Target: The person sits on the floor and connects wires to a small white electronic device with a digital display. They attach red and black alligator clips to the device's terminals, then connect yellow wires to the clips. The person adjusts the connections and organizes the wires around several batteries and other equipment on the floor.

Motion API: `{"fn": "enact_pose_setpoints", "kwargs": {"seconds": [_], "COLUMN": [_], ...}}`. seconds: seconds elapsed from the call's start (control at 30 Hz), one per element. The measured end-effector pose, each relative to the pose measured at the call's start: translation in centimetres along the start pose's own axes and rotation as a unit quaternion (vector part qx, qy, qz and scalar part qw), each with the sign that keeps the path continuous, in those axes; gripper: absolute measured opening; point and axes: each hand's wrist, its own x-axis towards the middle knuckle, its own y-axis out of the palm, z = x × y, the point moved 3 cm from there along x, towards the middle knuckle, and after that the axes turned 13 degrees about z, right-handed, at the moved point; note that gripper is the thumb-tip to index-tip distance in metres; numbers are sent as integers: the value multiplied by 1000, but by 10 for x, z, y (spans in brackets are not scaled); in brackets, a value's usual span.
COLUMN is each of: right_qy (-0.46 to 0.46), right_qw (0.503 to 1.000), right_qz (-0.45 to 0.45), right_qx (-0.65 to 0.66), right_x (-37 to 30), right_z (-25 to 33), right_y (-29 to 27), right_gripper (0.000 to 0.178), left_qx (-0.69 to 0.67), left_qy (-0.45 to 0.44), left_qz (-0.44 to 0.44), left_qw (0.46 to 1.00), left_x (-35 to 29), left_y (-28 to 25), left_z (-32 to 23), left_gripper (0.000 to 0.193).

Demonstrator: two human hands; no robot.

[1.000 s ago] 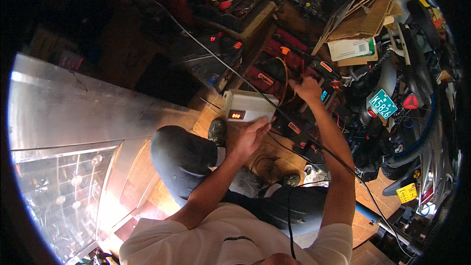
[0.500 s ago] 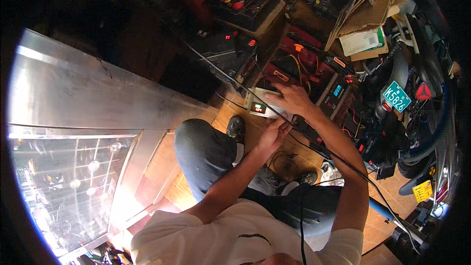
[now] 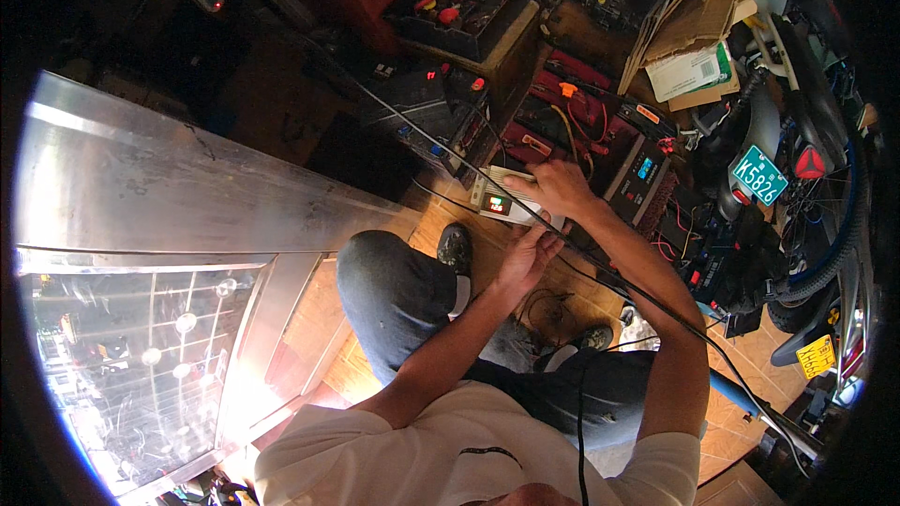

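A silver-white box [image 3: 517, 210] with a small lit red and green display [image 3: 496, 205] is before me, low over the floor. My right hand [image 3: 561, 189] lies over its far right part, the fingers bent around the casing. At the near right end, my left hand [image 3: 531, 255] is closed, its fingertips pressed together by the box's end. What those tips pinch is too small to make out. A long black cable [image 3: 431, 140] crosses slantwise above the box and passes in front of both hands.
Red-and-black batteries [image 3: 553, 117] and a black unit with a blue display [image 3: 646, 168] stand beyond. Flattened cardboard [image 3: 698, 23] and a parked bike with a green plate [image 3: 759, 175] crowd the right. A metal panel [image 3: 178, 183] runs along the left; a toolbox [image 3: 459, 0] sits farther off.
My right hand's fingers have drawn in and bent more over the box. The left hand stays by the box's end. The reading on the display differs, and the whole view has shifted slightly.
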Motion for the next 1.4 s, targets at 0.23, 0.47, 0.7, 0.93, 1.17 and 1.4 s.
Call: {"fn": "enact_pose_setpoints", "kwargs": {"seconds": [0.23,0.47,0.7,0.93,1.17,1.4], "right_qy": [2,0,-8,-11,-22,-11], "right_qw": [977,969,964,961,957,958], "right_qz": [-131,-154,-195,-223,-245,-241], "right_qx": [168,192,180,162,156,154], "right_x": [-22,-30,-30,-30,-33,-34], "right_z": [-20,-35,-44,-48,-43,-45], "right_y": [-22,-17,-9,-11,-15,-15], "right_gripper": [57,50,49,45,44,45], "left_qx": [-50,-76,-85,-69,-78,-67], "left_qy": [27,7,16,18,21,7], "left_qz": [-6,-8,4,26,3,-12], "left_qw": [998,997,996,997,997,998], "left_x": [-1,2,2,3,2,2], "left_y": [8,1,-3,-3,2,2], "left_z": [-7,-4,0,-3,-4,-5], "left_gripper": [28,26,19,20,24,24]}}
